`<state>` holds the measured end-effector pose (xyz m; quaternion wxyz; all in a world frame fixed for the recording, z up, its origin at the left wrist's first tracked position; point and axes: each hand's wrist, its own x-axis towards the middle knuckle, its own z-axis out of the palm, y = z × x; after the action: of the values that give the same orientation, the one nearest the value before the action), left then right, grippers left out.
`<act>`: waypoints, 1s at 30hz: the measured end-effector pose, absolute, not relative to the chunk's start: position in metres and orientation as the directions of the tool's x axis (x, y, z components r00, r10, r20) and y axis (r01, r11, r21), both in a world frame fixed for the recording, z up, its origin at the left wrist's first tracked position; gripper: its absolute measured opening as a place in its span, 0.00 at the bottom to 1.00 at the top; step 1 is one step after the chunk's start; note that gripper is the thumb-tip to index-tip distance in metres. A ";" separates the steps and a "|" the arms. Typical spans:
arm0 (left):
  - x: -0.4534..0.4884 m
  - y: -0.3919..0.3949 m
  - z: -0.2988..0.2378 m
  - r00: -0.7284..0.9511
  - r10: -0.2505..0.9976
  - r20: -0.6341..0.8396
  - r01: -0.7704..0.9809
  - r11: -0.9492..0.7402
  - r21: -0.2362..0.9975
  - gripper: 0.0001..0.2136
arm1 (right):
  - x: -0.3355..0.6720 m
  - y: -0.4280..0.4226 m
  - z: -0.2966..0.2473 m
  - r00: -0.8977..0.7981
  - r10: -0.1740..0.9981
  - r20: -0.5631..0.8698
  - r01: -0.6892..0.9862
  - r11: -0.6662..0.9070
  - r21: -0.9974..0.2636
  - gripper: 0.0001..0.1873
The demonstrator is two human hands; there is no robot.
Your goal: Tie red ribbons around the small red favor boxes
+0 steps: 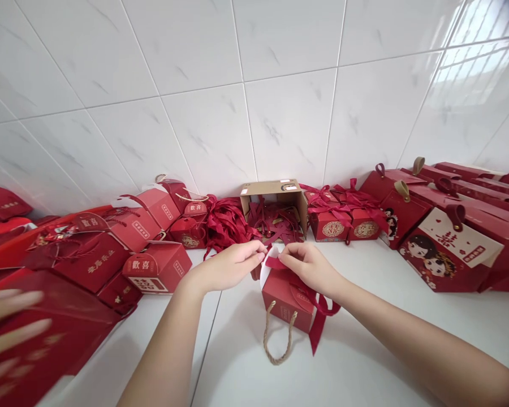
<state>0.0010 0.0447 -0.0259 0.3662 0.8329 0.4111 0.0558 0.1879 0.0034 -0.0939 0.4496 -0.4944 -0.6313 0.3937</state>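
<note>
A red gift box with a twisted rope handle stands on the white surface between my hands. My right hand pinches a red ribbon at the box's white-lined flap; the ribbon runs across the top and its end hangs off the right side. On the far left of the same flap is my left hand, thumb and fingers pressed together. What lies between those fingertips is too small to make out.
A cardboard box of dark red straps stands against the tiled wall, beside piled red ribbon. Ribboned boxes and larger printed boxes line the right. More red boxes fill the left, where another person's blurred hand reaches in.
</note>
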 end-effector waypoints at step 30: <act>-0.036 0.055 -0.008 0.371 0.919 0.129 0.535 -0.326 0.779 0.12 | 0.201 0.015 -0.095 -0.259 0.936 0.238 0.191 0.291 -0.937 0.21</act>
<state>-0.0355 0.0553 -0.0082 0.3290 0.7599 0.4785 0.2920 0.2005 0.0145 -0.0950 0.4411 -0.4197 -0.6716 0.4222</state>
